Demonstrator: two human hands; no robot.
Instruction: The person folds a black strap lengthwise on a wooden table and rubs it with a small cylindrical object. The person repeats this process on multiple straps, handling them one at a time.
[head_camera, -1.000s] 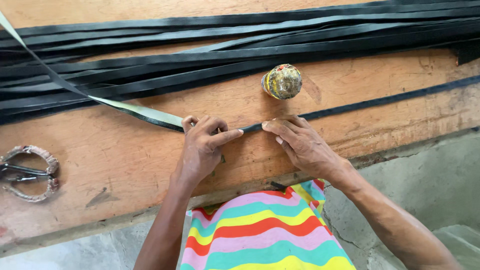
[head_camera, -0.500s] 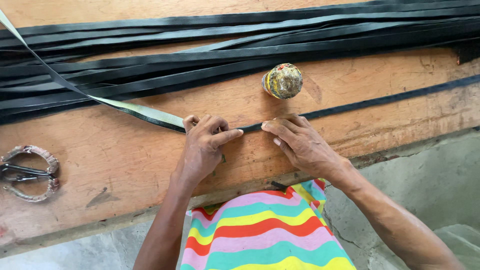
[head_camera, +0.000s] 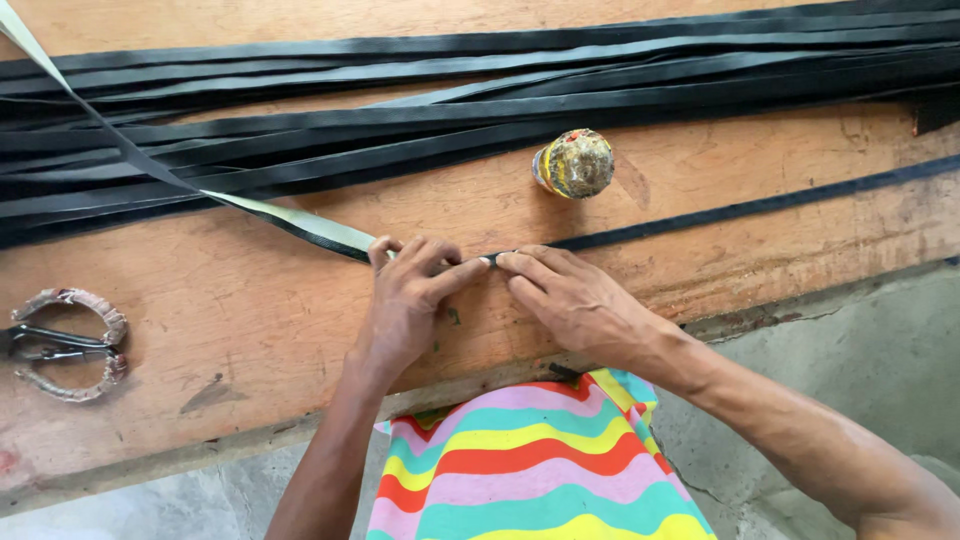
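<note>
Hands (head_camera: 490, 295) unmoved, still pinching strip (head_camera: 300, 222).

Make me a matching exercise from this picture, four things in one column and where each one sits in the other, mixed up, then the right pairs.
Things
1. scissors
2. ball
3. strap pile
4. left hand

Places
A. along the far side of the board
B. pressing the thin strap at the near edge, fingertips meeting the right hand
C. at the left end of the board
D. just beyond the two hands, beside the pile

Pairs: 1-C, 2-D, 3-A, 4-B
</note>
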